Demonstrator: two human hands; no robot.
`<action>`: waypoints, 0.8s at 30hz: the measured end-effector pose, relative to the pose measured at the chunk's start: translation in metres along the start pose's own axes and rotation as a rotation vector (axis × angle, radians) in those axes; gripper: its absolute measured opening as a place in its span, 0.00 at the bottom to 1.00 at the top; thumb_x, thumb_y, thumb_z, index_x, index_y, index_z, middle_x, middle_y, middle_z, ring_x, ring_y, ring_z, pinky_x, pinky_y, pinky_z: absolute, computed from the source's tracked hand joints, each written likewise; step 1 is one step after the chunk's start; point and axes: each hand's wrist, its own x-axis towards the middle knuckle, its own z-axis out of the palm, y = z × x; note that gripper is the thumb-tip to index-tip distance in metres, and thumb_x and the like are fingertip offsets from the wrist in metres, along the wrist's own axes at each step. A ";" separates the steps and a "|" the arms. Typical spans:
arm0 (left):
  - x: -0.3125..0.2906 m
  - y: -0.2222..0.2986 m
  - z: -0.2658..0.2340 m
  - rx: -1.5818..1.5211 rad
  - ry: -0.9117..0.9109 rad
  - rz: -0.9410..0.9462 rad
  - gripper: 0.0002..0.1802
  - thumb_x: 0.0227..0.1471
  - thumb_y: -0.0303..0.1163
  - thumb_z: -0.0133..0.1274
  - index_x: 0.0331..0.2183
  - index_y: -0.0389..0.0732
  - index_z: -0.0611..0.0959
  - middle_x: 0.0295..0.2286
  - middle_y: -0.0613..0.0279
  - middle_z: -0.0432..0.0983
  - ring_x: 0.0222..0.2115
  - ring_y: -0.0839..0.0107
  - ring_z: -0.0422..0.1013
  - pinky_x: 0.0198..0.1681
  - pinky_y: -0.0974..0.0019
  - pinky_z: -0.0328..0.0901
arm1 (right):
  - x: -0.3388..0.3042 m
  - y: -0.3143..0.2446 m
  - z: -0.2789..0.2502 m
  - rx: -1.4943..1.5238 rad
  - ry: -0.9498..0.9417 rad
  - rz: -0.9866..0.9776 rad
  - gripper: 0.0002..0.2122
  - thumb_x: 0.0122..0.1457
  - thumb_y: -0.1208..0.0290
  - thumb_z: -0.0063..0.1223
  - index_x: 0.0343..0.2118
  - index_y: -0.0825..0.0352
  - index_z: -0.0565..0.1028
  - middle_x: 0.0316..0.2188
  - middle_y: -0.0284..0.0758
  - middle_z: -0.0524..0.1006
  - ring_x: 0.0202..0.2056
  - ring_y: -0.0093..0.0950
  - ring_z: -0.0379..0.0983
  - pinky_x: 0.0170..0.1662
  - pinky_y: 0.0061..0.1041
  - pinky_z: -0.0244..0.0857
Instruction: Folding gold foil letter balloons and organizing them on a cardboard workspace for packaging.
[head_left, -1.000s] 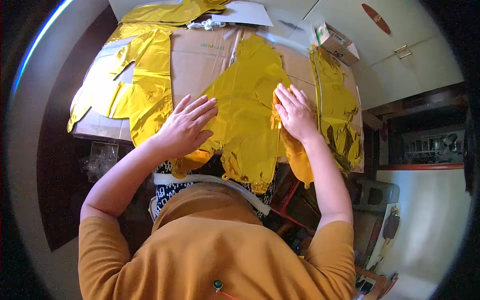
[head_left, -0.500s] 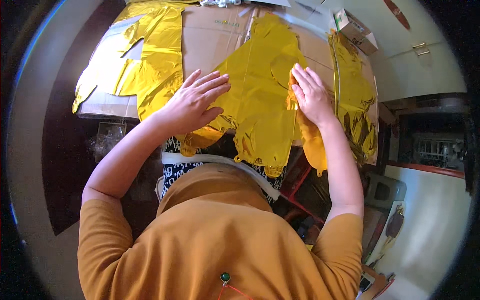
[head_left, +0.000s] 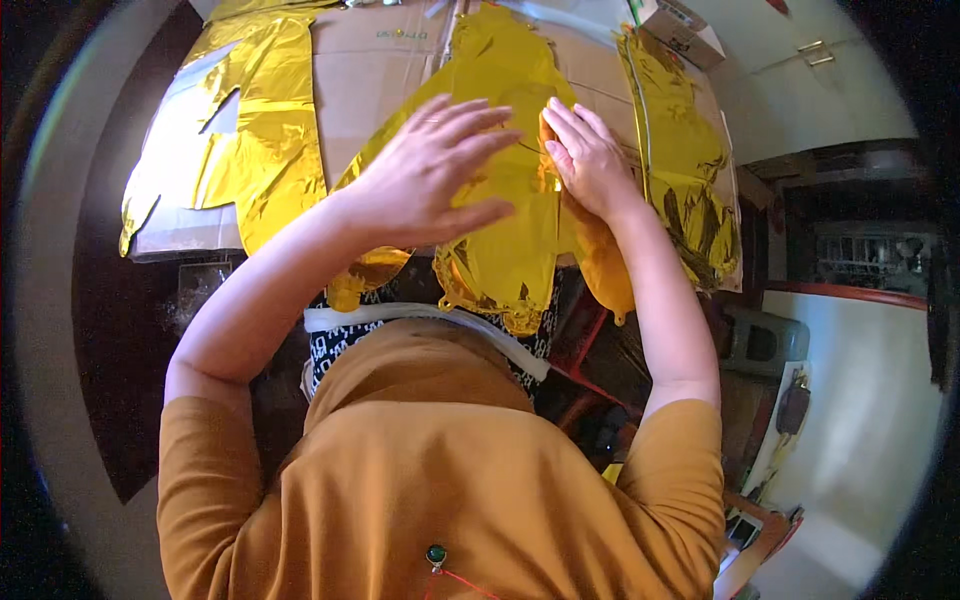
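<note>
A flat gold foil balloon (head_left: 500, 250) lies in the middle of the cardboard (head_left: 375, 85), its lower lobes hanging over the near edge. My left hand (head_left: 435, 170) is above its left part, fingers spread and slightly blurred; whether it touches the foil I cannot tell. On the balloon's right side, my right hand (head_left: 592, 165) rests with fingers stretched out and side by side, along a folded orange-gold flap (head_left: 605, 265). More gold foil (head_left: 275, 130) covers the cardboard on the left. Another crumpled gold foil piece (head_left: 690, 150) lies at the right.
A small cardboard box (head_left: 680, 30) stands at the far right corner. Beyond the right edge are a pale cabinet (head_left: 780, 90) and a grey plastic stool (head_left: 765, 340). A white strip (head_left: 370, 315) crosses my lap below the near edge.
My left hand has moved right and slightly up across the balloon, its fingers spreading. My right hand stays at the folded flap. The whole view has shifted a little.
</note>
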 end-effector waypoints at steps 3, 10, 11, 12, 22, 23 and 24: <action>0.024 -0.005 0.039 0.058 0.049 0.163 0.50 0.51 0.66 0.50 0.63 0.39 0.61 0.63 0.42 0.54 0.66 0.48 0.47 0.67 0.44 0.42 | -0.001 -0.003 -0.001 0.029 0.037 0.020 0.19 0.62 0.69 0.51 0.57 0.64 0.71 0.60 0.37 0.69 0.60 0.44 0.63 0.63 0.39 0.58; 0.017 -0.025 0.071 0.207 -0.131 0.087 0.53 0.52 0.66 0.48 0.64 0.35 0.58 0.64 0.43 0.51 0.66 0.47 0.47 0.67 0.42 0.41 | -0.002 -0.005 0.001 0.021 0.030 0.035 0.20 0.63 0.65 0.50 0.58 0.62 0.70 0.60 0.36 0.69 0.60 0.44 0.63 0.62 0.39 0.59; 0.018 -0.025 0.070 0.216 -0.121 0.087 0.52 0.52 0.65 0.48 0.64 0.36 0.58 0.64 0.43 0.52 0.66 0.47 0.48 0.67 0.42 0.41 | -0.001 -0.003 0.003 0.016 0.025 0.040 0.21 0.63 0.64 0.51 0.59 0.61 0.70 0.61 0.35 0.69 0.60 0.44 0.63 0.63 0.38 0.58; 0.018 -0.024 0.070 0.212 -0.122 0.093 0.52 0.52 0.65 0.48 0.64 0.36 0.58 0.64 0.43 0.52 0.66 0.47 0.48 0.67 0.42 0.41 | -0.002 0.000 0.002 0.035 0.026 0.038 0.21 0.63 0.65 0.51 0.59 0.61 0.70 0.61 0.36 0.69 0.60 0.42 0.63 0.63 0.38 0.58; 0.015 -0.022 0.068 0.165 -0.125 0.067 0.51 0.52 0.64 0.49 0.65 0.37 0.57 0.64 0.44 0.51 0.66 0.47 0.47 0.67 0.42 0.40 | -0.102 -0.060 -0.099 0.045 0.395 0.623 0.13 0.61 0.62 0.57 0.26 0.67 0.76 0.22 0.37 0.76 0.25 0.35 0.74 0.30 0.34 0.66; 0.017 -0.021 0.067 0.156 -0.127 0.065 0.51 0.52 0.64 0.50 0.65 0.38 0.57 0.64 0.44 0.51 0.66 0.47 0.47 0.67 0.43 0.40 | -0.126 -0.075 -0.105 -0.029 0.269 0.891 0.19 0.60 0.54 0.57 0.24 0.67 0.75 0.22 0.37 0.77 0.23 0.35 0.74 0.29 0.33 0.66; 0.020 -0.020 0.068 0.153 -0.126 0.069 0.51 0.52 0.64 0.50 0.65 0.38 0.57 0.64 0.44 0.51 0.66 0.47 0.47 0.67 0.43 0.40 | -0.148 -0.085 -0.105 -0.040 0.202 1.011 0.21 0.60 0.51 0.56 0.23 0.67 0.75 0.18 0.36 0.74 0.22 0.30 0.72 0.28 0.30 0.65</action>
